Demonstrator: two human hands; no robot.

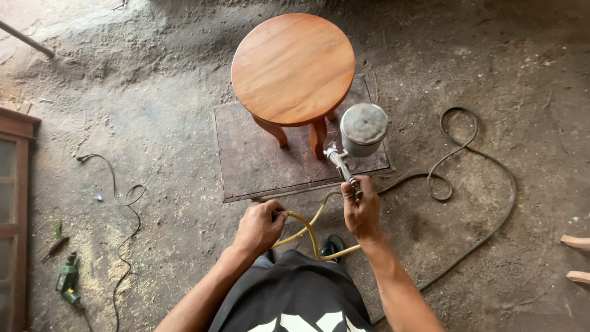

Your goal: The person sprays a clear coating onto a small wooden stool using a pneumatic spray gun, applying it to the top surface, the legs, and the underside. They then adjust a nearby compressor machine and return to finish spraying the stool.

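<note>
Metal spray gun (353, 144) in right hand (362, 212), just beside wooden stool (292, 67).

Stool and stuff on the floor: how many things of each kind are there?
Wooden stool: 1
Spray gun: 1, in the right hand
Yellow hose: 1, in the left hand
Black hose: 1
Board: 1
Green drill: 1
Thin cord: 1
Total: 7

A single head-worn camera looks steeply down from standing height; the dirt floor (153, 123) fills the frame; the person's own arms enter from the bottom edge
</note>
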